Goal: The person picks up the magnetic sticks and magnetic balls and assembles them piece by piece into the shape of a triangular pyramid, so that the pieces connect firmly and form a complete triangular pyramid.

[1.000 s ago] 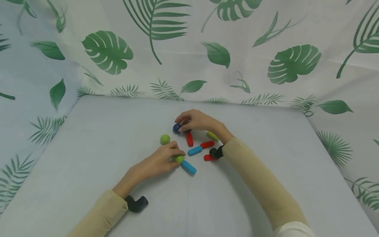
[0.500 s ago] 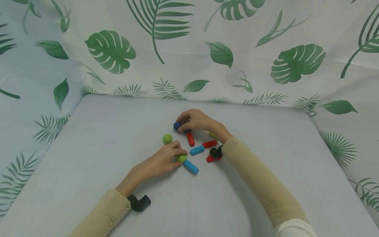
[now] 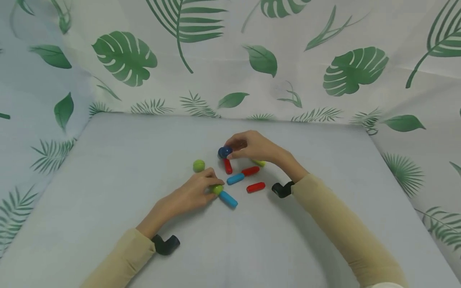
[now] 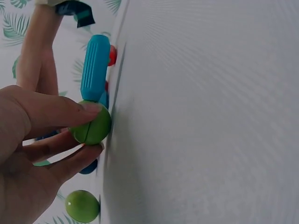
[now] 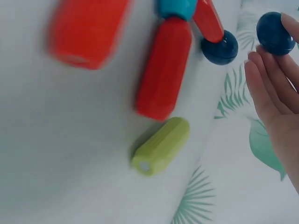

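Note:
My left hand [image 3: 194, 191] pinches a green ball [image 4: 93, 128] between thumb and fingers. A ribbed blue stick [image 4: 96, 67] is joined to that ball and points away from the palm. My right hand [image 3: 253, 146] holds a dark blue ball [image 5: 273, 33] at its fingertips, raised above the table. Close by, a second dark blue ball [image 5: 219, 48] sits at the end of a red stick [image 3: 228, 166]; in the head view the held ball overlaps it.
A loose green ball [image 3: 199, 165] lies left of the sticks. Nearer me, a blue stick [image 3: 235, 179] and a red stick [image 3: 251, 171] lie end to end. Another red stick [image 3: 255, 187] and a yellow-green stick [image 5: 161, 147] rest to the right. Leaf-patterned cloth [image 3: 230, 60] stands behind the table.
My right hand has moved to the right with the dark blue ball, which now overlaps the second one. My left hand keeps its pinch on the green ball.

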`<state>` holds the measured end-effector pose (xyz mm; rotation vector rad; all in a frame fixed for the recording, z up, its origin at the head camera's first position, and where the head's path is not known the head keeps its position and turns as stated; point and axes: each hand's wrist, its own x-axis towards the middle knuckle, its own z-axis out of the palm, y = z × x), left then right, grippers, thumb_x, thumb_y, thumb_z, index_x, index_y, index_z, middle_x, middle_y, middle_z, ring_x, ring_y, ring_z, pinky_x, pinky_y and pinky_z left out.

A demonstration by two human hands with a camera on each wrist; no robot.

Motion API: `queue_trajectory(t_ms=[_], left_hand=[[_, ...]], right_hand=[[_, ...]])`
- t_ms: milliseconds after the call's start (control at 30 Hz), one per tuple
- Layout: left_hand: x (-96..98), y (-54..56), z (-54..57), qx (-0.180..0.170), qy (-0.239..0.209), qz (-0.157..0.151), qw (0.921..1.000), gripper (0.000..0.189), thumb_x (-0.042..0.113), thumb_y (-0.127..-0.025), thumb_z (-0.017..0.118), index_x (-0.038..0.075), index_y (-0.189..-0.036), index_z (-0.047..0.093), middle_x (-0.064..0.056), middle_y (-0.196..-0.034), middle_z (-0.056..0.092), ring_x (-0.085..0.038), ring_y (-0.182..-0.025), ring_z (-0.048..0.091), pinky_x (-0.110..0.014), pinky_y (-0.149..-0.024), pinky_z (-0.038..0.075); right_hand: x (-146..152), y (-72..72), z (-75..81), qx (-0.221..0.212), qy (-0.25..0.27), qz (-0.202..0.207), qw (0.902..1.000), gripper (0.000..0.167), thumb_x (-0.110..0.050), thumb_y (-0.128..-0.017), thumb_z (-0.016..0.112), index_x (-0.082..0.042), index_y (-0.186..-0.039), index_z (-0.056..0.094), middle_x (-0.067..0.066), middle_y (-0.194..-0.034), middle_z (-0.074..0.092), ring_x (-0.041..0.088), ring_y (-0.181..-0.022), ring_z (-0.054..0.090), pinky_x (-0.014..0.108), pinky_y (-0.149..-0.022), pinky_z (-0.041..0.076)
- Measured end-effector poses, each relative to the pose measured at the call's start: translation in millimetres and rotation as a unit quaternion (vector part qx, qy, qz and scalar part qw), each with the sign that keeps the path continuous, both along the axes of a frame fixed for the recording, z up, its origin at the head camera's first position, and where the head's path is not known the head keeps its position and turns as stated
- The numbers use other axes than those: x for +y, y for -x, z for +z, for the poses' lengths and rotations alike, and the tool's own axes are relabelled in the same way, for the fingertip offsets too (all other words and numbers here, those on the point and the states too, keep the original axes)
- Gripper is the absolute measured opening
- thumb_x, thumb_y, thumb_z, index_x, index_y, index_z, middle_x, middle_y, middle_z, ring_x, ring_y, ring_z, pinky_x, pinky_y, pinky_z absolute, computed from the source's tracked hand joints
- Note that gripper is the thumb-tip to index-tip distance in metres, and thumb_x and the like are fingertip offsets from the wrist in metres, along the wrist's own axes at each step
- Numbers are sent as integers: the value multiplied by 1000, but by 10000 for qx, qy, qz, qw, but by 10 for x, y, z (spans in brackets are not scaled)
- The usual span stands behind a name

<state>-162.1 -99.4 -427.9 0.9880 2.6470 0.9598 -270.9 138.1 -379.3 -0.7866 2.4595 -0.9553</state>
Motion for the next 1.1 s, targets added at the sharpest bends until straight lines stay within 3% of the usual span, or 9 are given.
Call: queue_trajectory(t_ms=[233,533,700,900,1100], left_hand=[[9,-23,20,-96,61,62,9999,35,-1,-89,75,1,-124,72,-3,-103,60,-15,-93,56,-27,-84,54],[47,-26,2,-12,-12,157,9999,35,-4,-86,76,-1,-120,69,-8,-111,64,-21,-106,63,-38,-98,55],[50,-18,18,-114,69,220,9997,36,-3,-87,76,-1,-122,69,-8,-113,65,-22,-108,63,-39,-99,55],[33,-6,47,-180,126,299,9993,35,-2,-87,76,0,-121,69,-9,-113,65,-22,-107,63,-39,-98,55],[37,-9,36,-97,111,214,9997,33,-3,-87,76,-1,-120,69,-9,-111,65,-24,-107,63,-40,-97,55]], right_hand=[[218,-340,13,-139,-14,199,9997,40,-20,-91,76,-9,-129,69,3,-121,73,22,-115,68,44,-103,54],[432,-729,-24,-309,-16,265,9992,37,-19,-91,78,-10,-126,71,-2,-114,75,18,-109,69,44,-98,56],[505,-917,-87,-417,-87,320,9986,37,-22,-91,79,-8,-125,71,-2,-110,74,15,-103,70,39,-94,58],[469,-1093,-197,-495,-134,627,9967,33,-22,-91,79,-9,-121,72,-4,-108,73,10,-100,68,28,-91,57],[416,-1162,-262,-323,-52,828,9960,31,-21,-90,81,-9,-117,74,-6,-104,73,7,-95,67,25,-88,57]])
